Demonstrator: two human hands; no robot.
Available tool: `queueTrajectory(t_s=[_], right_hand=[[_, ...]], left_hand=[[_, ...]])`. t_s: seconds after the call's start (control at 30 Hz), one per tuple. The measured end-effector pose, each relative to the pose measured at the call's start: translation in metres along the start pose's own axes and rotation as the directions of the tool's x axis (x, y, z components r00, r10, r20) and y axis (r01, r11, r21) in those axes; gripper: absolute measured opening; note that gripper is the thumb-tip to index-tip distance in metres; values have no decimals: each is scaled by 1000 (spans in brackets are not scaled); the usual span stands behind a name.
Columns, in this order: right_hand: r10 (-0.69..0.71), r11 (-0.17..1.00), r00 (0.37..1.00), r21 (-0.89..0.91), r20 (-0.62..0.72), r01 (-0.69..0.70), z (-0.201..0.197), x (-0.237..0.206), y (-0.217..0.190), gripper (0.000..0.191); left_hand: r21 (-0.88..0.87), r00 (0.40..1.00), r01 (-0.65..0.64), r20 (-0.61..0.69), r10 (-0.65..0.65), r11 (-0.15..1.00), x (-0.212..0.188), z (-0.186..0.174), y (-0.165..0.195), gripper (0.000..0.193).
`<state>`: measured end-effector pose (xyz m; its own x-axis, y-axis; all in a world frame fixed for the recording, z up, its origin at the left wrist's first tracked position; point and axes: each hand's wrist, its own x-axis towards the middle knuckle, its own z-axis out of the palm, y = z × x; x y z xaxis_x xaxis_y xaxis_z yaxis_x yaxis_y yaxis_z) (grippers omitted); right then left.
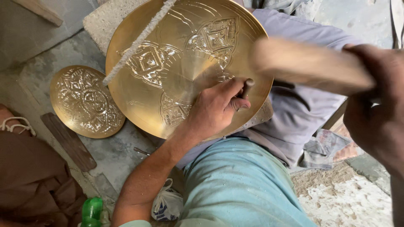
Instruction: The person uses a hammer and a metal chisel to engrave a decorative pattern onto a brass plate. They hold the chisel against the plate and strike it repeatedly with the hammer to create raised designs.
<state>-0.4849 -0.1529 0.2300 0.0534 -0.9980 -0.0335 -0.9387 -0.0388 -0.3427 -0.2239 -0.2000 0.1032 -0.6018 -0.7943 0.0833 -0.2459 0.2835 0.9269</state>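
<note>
A large round brass plate (176,50) with engraved patterns rests tilted on my lap. My left hand (214,109) lies on its lower right part, shut on a dark metal punch (247,87) whose tip meets the brass. Raised close to the camera at the right, my right hand (374,113) grips a wooden mallet handle (307,65), which is blurred. A pale cord (134,44) crosses the plate's upper left.
A smaller, fully engraved brass plate (86,101) lies on the concrete floor at left, beside a dark wooden strip (69,141). A green bottle (91,212) and a white plastic bag (167,204) sit near my left elbow. Brown cloth (33,180) fills the lower left.
</note>
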Motion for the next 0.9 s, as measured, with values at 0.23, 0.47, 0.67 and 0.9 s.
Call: queueTrajectory(t_s=[0.23,0.47,0.67,0.9], right_hand=[[-63,956,996,-283,55,76,6,-6,2,50],[172,985,981,20,89,-174,21,-26,17,44],[-8,1000,1000,9,11,8,24,-30,15,44],[29,987,988,-159,152,-4,23,-26,5,39]], left_hand=[[19,998,25,59,-26,1000,4,-3,5,39],[54,999,25,42,-27,998,5,-1,10,37],[84,998,-10,65,5,996,0,0,6,34],[18,999,-22,37,21,1000,-5,1,2,43]])
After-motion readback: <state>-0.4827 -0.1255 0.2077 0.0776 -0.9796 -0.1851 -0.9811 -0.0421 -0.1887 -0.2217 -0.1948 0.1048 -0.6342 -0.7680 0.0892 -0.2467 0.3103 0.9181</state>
